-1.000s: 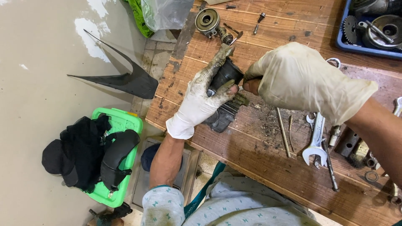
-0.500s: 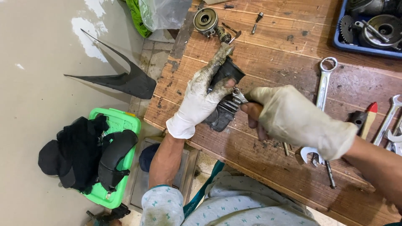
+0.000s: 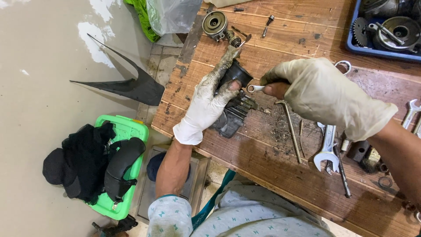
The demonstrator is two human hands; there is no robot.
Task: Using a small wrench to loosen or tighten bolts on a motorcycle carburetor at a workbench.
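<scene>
- The left hand point(image 3: 206, 103), in a grimy white glove, is clamped around a black engine part point(image 3: 231, 94), pinning it to the wooden workbench point(image 3: 280, 175) near its left edge.
- The right hand point(image 3: 320, 94), gloved too, pinches a small ring spanner point(image 3: 256, 88); its ring end sits right against the top of the part, just beside the left thumb.
- Judging by that, a fastener on the part is being worked now; I can't tell whether it is loose or tight, since the ring hides it.
- Looks mid-job: the part appears to be in one piece, with no removed screws visible beside it.
- A long hex key point(image 3: 290, 127) lies just right of the part, an open-ended spanner point(image 3: 326, 147) further right.
- At the far right a blue tray point(image 3: 351, 44) holds gears and housings.
- A round metal fitting point(image 3: 215, 23) sits at the far left edge.
</scene>
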